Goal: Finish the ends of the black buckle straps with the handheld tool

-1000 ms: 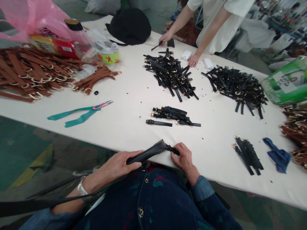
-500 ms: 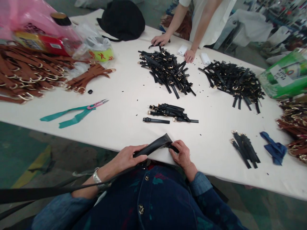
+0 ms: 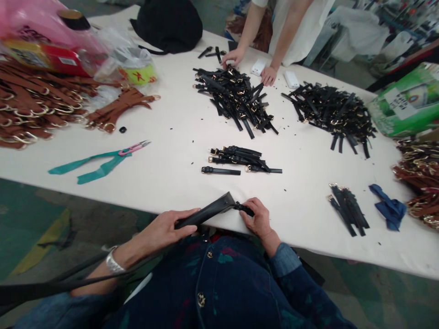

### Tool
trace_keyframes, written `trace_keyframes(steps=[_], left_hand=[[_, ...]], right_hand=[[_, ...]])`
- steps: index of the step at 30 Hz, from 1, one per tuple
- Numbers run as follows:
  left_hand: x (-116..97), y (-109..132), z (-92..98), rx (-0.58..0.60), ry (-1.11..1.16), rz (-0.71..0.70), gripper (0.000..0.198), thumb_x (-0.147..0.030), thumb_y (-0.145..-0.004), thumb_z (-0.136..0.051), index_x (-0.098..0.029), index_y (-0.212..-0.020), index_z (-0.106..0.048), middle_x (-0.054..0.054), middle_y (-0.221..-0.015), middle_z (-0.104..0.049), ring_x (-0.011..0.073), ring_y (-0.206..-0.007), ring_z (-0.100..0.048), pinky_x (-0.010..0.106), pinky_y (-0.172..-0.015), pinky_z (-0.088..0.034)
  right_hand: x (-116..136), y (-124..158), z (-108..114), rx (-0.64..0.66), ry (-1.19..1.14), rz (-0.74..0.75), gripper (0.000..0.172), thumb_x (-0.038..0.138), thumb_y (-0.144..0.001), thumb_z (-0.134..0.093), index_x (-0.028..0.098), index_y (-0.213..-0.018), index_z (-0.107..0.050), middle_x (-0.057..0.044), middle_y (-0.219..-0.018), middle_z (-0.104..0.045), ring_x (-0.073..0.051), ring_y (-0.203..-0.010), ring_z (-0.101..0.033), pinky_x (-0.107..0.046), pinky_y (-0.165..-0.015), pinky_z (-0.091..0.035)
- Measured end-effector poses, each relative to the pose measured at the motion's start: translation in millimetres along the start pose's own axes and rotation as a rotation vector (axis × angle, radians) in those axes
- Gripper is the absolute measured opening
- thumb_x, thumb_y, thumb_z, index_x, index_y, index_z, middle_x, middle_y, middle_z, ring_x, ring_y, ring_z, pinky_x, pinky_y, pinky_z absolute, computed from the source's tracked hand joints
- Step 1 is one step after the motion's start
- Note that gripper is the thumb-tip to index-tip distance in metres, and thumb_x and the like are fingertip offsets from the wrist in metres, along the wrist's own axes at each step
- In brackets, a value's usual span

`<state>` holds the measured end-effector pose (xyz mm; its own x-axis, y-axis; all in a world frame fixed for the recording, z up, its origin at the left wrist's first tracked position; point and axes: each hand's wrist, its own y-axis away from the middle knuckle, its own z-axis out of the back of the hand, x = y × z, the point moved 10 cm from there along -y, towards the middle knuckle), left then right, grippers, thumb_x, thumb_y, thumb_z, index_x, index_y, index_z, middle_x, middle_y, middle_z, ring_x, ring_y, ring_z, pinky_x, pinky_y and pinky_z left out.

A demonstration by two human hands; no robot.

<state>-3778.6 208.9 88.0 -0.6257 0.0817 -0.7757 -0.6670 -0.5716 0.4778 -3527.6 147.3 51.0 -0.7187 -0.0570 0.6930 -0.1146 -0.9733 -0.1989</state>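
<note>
At the table's near edge, my left hand grips a wide black leather strap, thumb on one side and fingers on the other. The strap tilts up to the right, and a long black band trails left past my wrist. At its far end hangs a short black buckle strap, pinched by my right hand; the part under those fingers is hidden. Just beyond lies a small group of short black buckle straps. Farther left are thread snips with teal-wrapped handles.
Two heaps of black buckle straps lie farther back, with a co-worker's hands at one. Brown straps pile up at left. Several black straps and a blue cloth are at right, near a green bag.
My left hand has slid left and slightly down with the wide strap. The right hand has barely moved, and more of the short buckle strap shows. The co-worker's left-side hand has shifted.
</note>
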Motion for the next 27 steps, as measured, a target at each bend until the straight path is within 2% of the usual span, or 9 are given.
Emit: trace_keyframes(steps=[3,6,11,16,20,24,27], left_hand=[[-17,-11,-3.0,-0.02,0.001,-0.027,0.056,-0.053,-0.087,-0.056,-0.026,-0.136,-0.058,-0.001,-0.125,-0.069,0.0289,-0.111,-0.066,0.032,-0.098,-0.049],[-26,-19,-1.5,-0.06,0.029,-0.047,0.057,-0.053,-0.087,-0.056,-0.025,-0.136,-0.058,0.0,-0.133,-0.064,0.0287,-0.117,-0.062,0.032,-0.101,-0.047],[-21,-11,7.9,-0.08,0.15,-0.064,0.059,-0.054,-0.086,-0.058,-0.025,-0.137,-0.057,0.0,-0.131,-0.066,0.0291,-0.12,-0.06,0.036,-0.106,-0.044],[-20,11,19.8,-0.079,0.272,-0.011,0.064,-0.054,-0.083,-0.063,-0.026,-0.14,-0.053,0.001,-0.137,-0.061,0.0329,-0.125,-0.055,0.043,-0.112,-0.039],[-16,20,17.0,-0.049,0.203,0.011,0.064,-0.054,-0.085,-0.061,-0.029,-0.142,-0.049,-0.001,-0.139,-0.059,0.0318,-0.127,-0.054,0.04,-0.111,-0.039],[-4,23,12.6,-0.056,0.076,0.031,0.061,-0.054,-0.085,-0.062,-0.034,-0.141,-0.048,-0.005,-0.135,-0.062,0.0283,-0.121,-0.06,0.032,-0.106,-0.044],[4,25,11.0,-0.054,0.006,0.037,0.057,-0.054,-0.085,-0.062,-0.035,-0.138,-0.053,-0.005,-0.135,-0.061,0.0278,-0.121,-0.06,0.032,-0.106,-0.043]], right_hand=[[0,-1,0,0.001,0.014,-0.013,0.014,0.025,-0.079,-0.061,0.022,-0.091,-0.066,-0.005,-0.091,-0.063,-0.019,-0.085,-0.06,-0.032,-0.079,-0.052],[3,-2,1,-0.008,0.029,-0.033,0.011,0.024,-0.078,-0.061,0.022,-0.088,-0.064,-0.004,-0.087,-0.062,-0.019,-0.082,-0.059,-0.032,-0.076,-0.051],[8,-3,5,-0.033,0.037,-0.071,0.01,0.02,-0.078,-0.059,0.022,-0.087,-0.063,-0.003,-0.086,-0.064,-0.018,-0.08,-0.06,-0.031,-0.074,-0.049],[17,-13,6,-0.088,0.207,-0.025,0.018,0.01,-0.077,-0.054,0.021,-0.089,-0.062,-0.005,-0.086,-0.067,-0.022,-0.082,-0.058,-0.035,-0.076,-0.044],[23,-17,-2,-0.036,0.265,0.052,0.022,0.007,-0.079,-0.05,0.02,-0.091,-0.062,-0.006,-0.088,-0.066,-0.023,-0.086,-0.056,-0.036,-0.076,-0.04],[25,-8,-5,0.019,0.215,0.082,0.017,0.019,-0.082,-0.057,0.019,-0.099,-0.06,-0.007,-0.092,-0.066,-0.024,-0.09,-0.055,-0.038,-0.079,-0.041],[28,-1,-6,0.024,0.131,0.095,0.01,0.024,-0.084,-0.06,0.02,-0.094,-0.06,-0.006,-0.094,-0.067,-0.023,-0.09,-0.056,-0.038,-0.08,-0.042]])
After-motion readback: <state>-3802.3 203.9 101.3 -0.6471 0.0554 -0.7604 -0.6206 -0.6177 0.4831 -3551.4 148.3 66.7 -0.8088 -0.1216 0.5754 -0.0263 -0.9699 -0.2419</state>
